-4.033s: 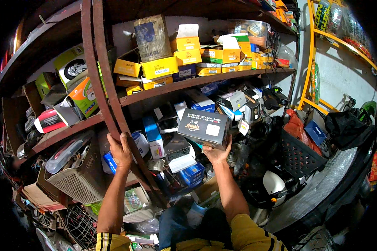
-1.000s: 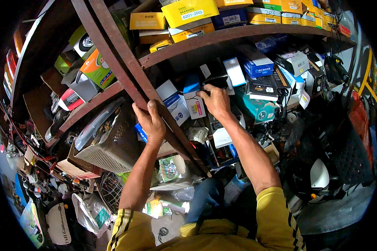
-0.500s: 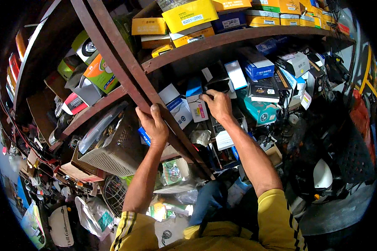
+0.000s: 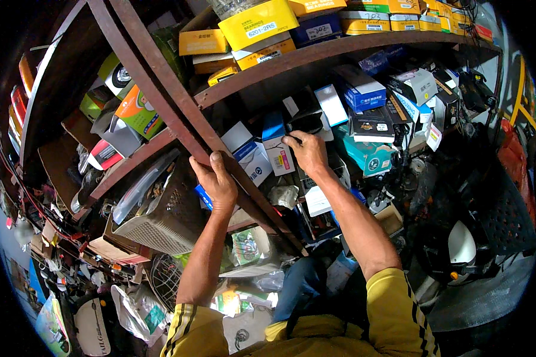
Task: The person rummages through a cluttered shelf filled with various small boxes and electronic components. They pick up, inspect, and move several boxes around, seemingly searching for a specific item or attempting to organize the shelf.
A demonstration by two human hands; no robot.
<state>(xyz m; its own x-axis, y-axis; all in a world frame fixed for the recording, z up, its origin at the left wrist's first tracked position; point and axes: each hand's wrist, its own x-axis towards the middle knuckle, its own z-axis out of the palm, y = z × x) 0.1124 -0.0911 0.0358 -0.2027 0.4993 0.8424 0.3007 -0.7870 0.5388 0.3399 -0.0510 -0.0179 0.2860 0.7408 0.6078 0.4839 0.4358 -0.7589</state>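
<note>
My left hand [image 4: 217,185] is wrapped round a reddish-brown metal shelf post [image 4: 250,193], with thumb and fingers on either side. On the shelf to the right of that post, a narrow blue-and-white box [image 4: 278,156] stands slightly tilted. My right hand [image 4: 309,156] pinches this box's upper right edge with curled fingers; its fingertips are partly hidden. Left of the box leans another blue-and-white carton [image 4: 253,163]. Behind my right hand lie dark boxes, and an upright white box with blue edges [image 4: 331,105] rises just beyond them.
Yellow boxes [image 4: 259,27] line the upper shelf. Blue, black and teal boxes [image 4: 368,156] crowd the shelf at right. A filled plastic basket [image 4: 167,208] sits left of my left arm. At lower right are a white curved part [image 4: 461,243] and a black perforated basket [image 4: 506,217].
The view has shifted slightly, so the shelves sit a little further left. Both hands keep their places on the post and the box.
</note>
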